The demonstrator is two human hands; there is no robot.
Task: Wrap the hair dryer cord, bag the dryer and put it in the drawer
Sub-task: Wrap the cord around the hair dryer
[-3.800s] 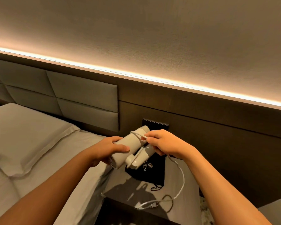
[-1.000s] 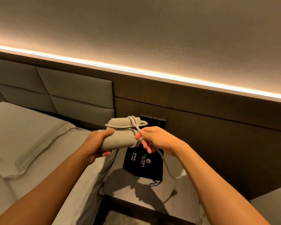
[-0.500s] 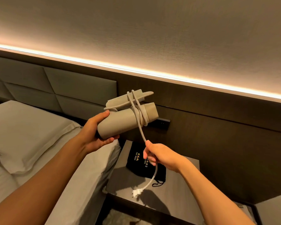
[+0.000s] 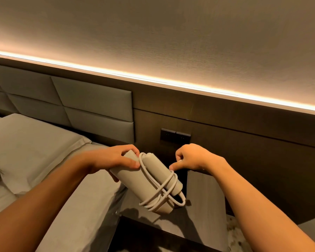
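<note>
Hands are meeting over the near-left corner of the nightstand point(image 4: 205, 197), beside the bed point(image 4: 76, 206). Your left hand point(image 4: 115, 160) is gripping the hair dryer point(image 4: 135, 180) at its upper end, thumb lying across the top and fingers curled round the body. Dryer is being held in the air, tilting down toward the right, its folded handle lying alongside the barrel. Cord point(image 4: 160, 194) is looping several times round both parts, with loose turns bunching at the lower end and one strand crossing just beside your left thumb. Your right hand point(image 4: 191, 158) is hovering just beside the dryer's right side, fingers curled in with the index tip pointing at the barrel; something pale is showing inside the fist, but you cannot tell from this view what it is pinching. Pillow point(image 4: 25, 142) is lying at the head of the bed, below the padded headboard point(image 4: 80, 104). Switch plate point(image 4: 175, 138) is sitting on the dark wall panel behind your hands.
</note>
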